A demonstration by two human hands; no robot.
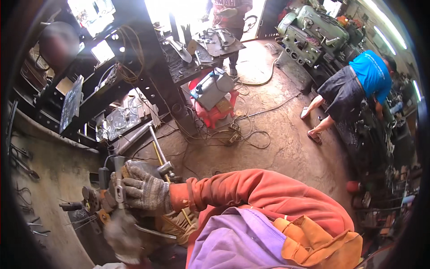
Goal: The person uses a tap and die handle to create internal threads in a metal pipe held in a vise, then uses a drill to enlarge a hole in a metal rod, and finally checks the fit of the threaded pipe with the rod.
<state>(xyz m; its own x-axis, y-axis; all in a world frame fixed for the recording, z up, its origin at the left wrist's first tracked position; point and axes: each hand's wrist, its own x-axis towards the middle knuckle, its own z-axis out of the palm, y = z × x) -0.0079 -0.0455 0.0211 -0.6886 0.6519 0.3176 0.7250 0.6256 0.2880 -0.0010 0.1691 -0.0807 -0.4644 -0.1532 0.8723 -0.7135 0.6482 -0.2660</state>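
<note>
A silver metal bar with a slotted part (119,192) stands nearly upright at the lower left. My right hand (148,190), in a grey knitted glove, reaches across from the right with its fingers closed against the bar. Below, my left hand (123,238), also gloved, is at the bar's lower end; motion smears its fingers, so I cannot tell its grip. Just left of the bar are round brown discs (92,199) and a yellow-brown disc (104,216). A steel rod with a block-like head (165,168) leans beyond my right hand.
A red stool (207,117) bears a grey box-shaped machine (216,88). Cables (255,136) loop over the floor. A cluttered metal table (210,45) has a person behind it. At right, a person in a blue shirt (369,71) bends beside green machinery (309,33). Tools hang on the left wall.
</note>
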